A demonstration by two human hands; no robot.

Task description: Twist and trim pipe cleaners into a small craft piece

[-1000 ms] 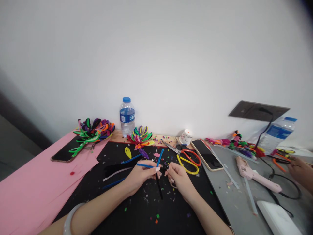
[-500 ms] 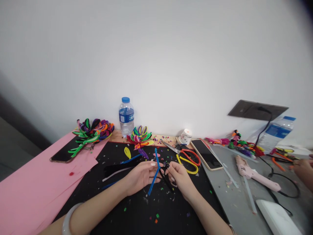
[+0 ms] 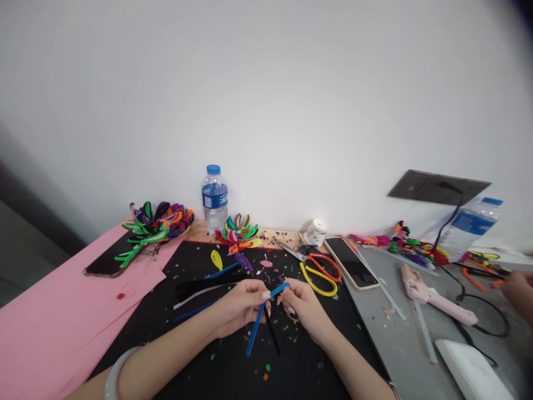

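Observation:
My left hand [image 3: 240, 304] and my right hand [image 3: 302, 306] meet over the black mat [image 3: 233, 361], both pinching a blue pipe cleaner [image 3: 259, 319] that bends between the fingertips and hangs down toward me. A black pipe cleaner [image 3: 272, 332] sticks out below the same pinch. More blue, black and white pipe cleaners [image 3: 200, 291] lie left of my left hand. A pale bangle [image 3: 114, 369] sits on my left wrist.
Red and yellow scissors [image 3: 318, 270], a phone [image 3: 350, 262] and a pink glue gun [image 3: 433, 294] with cable lie to the right. Water bottle [image 3: 215, 197], pipe-cleaner flowers [image 3: 158, 222] and tape roll [image 3: 316, 231] line the wall. Pink paper [image 3: 62, 316] with another phone lies left. Another person's hand [image 3: 518, 289] works far right.
The blue pipe cleaner's upper end has been bent down from standing upright into a fold between my fingertips. Both hands stayed close together over the mat.

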